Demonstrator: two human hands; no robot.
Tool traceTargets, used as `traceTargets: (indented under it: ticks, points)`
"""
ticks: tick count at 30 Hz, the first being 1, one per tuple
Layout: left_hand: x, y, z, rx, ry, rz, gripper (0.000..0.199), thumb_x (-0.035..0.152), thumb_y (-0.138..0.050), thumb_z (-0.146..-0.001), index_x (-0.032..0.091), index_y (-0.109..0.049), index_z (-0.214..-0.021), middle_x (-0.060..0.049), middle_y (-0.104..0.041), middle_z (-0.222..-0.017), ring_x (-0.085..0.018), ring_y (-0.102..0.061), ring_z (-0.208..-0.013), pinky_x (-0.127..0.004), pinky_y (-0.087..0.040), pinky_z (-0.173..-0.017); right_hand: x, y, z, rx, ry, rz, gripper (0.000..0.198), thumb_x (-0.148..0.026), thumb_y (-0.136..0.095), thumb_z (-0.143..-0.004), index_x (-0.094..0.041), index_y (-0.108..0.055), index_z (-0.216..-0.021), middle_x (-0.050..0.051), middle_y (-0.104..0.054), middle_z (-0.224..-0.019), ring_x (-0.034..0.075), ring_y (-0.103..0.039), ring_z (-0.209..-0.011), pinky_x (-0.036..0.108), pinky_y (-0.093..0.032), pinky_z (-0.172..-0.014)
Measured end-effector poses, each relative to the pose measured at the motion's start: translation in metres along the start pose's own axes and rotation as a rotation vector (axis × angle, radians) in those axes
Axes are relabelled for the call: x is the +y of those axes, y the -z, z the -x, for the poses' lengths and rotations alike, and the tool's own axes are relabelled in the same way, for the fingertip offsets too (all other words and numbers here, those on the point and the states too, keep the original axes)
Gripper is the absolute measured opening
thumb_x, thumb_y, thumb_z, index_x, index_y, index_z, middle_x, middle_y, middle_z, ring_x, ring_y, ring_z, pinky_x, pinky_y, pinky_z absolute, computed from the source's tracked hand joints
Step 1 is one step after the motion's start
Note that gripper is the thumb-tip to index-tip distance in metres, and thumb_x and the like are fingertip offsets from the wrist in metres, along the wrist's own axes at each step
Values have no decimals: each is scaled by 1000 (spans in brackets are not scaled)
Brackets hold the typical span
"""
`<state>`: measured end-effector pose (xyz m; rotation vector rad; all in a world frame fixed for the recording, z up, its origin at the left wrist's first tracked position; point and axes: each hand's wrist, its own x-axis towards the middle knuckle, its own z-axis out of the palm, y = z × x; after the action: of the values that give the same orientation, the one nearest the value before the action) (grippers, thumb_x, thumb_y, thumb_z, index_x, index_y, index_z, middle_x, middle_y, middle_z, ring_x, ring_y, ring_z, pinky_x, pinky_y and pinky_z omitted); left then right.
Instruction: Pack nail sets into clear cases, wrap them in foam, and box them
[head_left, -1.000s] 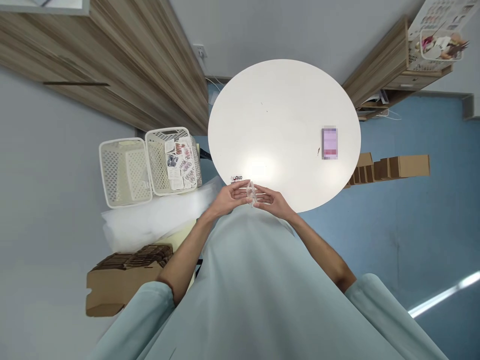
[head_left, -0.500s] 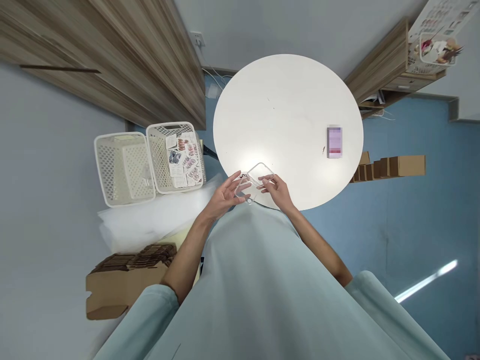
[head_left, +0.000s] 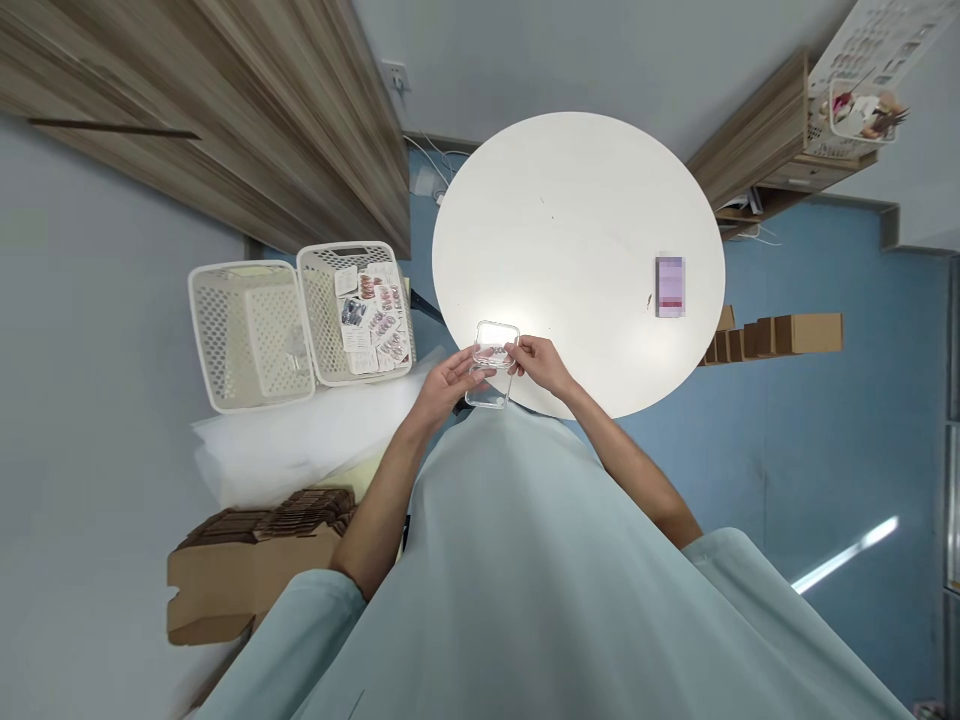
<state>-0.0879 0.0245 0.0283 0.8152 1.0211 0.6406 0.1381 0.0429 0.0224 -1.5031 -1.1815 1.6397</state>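
Both hands are at the near edge of the white table [head_left: 577,200], handling a clear plastic box [head_left: 487,388] that appears to stand opened into two joined halves, the upper one over the tabletop and the lower one just off the edge towards the shirt. The left hand [head_left: 444,388] has its fingers loosely spread, with the box held between them and the thumb; the right hand [head_left: 544,364] pinches the box's right side between thumb and fingertips. The step in hand looks like holding the box open, and any further move would call for a steady, light grip on both halves, since the walls seem thin and slick. Small dark marks show at the upper half, but whether they are print on it or something seen through it cannot be told. On the right part of the table lies a purple packet [head_left: 670,287], its face blurred into blocks so no brand reads. Left of the table, a basket [head_left: 322,330] holds printed cards [head_left: 360,338], their lettering too small to make out.
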Motion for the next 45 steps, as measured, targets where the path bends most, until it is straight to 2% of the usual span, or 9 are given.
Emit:
traceTargets:
  ticks: [5,8,12,17,21,28,35,42,45]
  points:
    - [-7,8,12,137,25,127,68,45,-87,-87,18,-65,-146,-18,-64,-154,-33,-72,-128,-46,-61,-106,11,-4,-18,9,35,90,49,-70,-62,-99,-21,-70,-101,3,-74,-88,16,-69,-71,30,-57,-71]
    - [-13,20,23,242,46,237,66,36,-88,-86,19,-65,-145,-18,-68,-150,-30,-73,-125,-39,-63,-99,26,-2,-32,48,44,347,37,-51,-70,-99,-22,-69,-122,4,-75,-105,16,-69,-82,32,-57,-82]
    - [-23,35,41,344,50,333,63,29,-87,-87,18,-66,-145,-16,-75,-139,-27,-76,-117,-35,-64,-92,49,-4,-49,-6,17,730,49,-33,-82,-91,-21,-65,-135,11,-66,-131,21,-69,-95,35,-57,-87]
    - [-35,39,58,418,56,423,66,25,-87,-86,17,-64,-148,-13,-79,-129,-22,-78,-111,-34,-62,-99,69,-14,-60,-58,10,972,64,-32,-88,-86,-20,-59,-142,15,-56,-140,30,-66,-116,38,-58,-87]
    - [-42,37,61,429,56,474,65,24,-87,-87,16,-63,-148,-14,-78,-132,-23,-78,-115,-33,-62,-100,76,-18,-64,-56,44,1025,50,-30,-82,-91,-19,-61,-135,14,-54,-137,28,-65,-113,36,-57,-83]
    - [-48,33,50,383,67,514,66,21,-85,-88,17,-62,-150,-11,-80,-125,-24,-77,-118,-38,-58,-110,80,-12,-57,-24,30,936,35,-30,-71,-94,-22,-54,-124,12,-64,-128,24,-65,-90,33,-47,-70]
    - [-38,22,26,298,77,511,56,19,-82,-90,16,-64,-144,-14,-78,-130,-26,-76,-120,-41,-55,-114,70,15,-29,91,17,722,19,-33,-53,-100,-26,-50,-117,7,-72,-114,21,-61,-73,31,-39,-65]
    - [-23,5,7,199,101,526,53,18,-80,-92,16,-65,-142,-16,-76,-135,-29,-75,-122,-48,-54,-116,29,40,6,304,78,394,28,-47,-64,-96,-28,-52,-113,3,-69,-111,15,-59,-65,32,-46,-68]
    - [-17,-3,1,149,113,540,53,19,-78,-94,16,-63,-144,-15,-76,-135,-29,-75,-123,-49,-55,-115,5,37,18,293,130,260,34,-51,-70,-93,-28,-54,-111,1,-69,-108,13,-59,-63,31,-49,-69]
